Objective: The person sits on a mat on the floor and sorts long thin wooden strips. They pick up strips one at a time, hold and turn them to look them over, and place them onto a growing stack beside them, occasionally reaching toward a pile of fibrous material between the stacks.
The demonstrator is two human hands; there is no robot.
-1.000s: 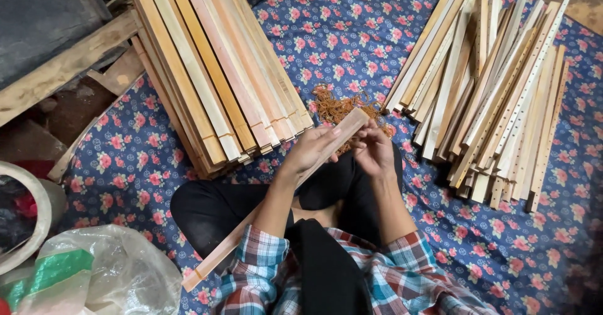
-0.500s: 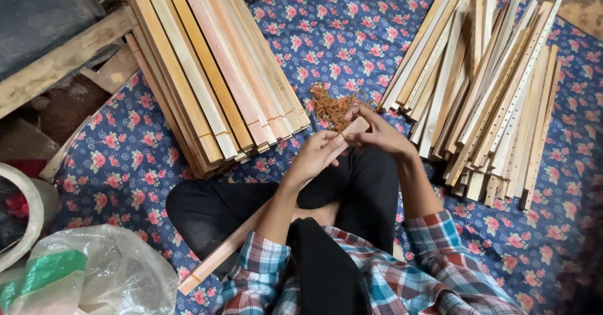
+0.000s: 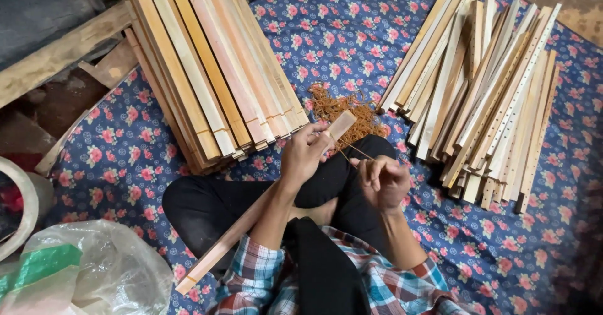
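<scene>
Spreading under everything, the blue floral cloth [image 3: 352, 32] covers the floor where you sit cross-legged. On your left lies the big stack of long wooden slats [image 3: 207, 70], stacked neatly with ends toward your knee; on your right the looser pile of thinner slats [image 3: 483, 95] fans out, some with rows of small holes. A crumpled plastic bag [image 3: 81, 271] sits at your lower left. Across your lap runs the single wooden slat [image 3: 264, 211], tilted from your left knee up toward the tangle of orange rubber bands [image 3: 342, 108] just beyond your legs. Your left hand [image 3: 304, 155] has its fingers clasped around the slat near its upper end. Your right hand [image 3: 384, 180] has pulled away from the slat since half a second ago, when both hands met at its tip; it now sits apart, fingers pinched on a thin rubber band [image 3: 358, 150] stretched taut toward the slat's end.
</scene>
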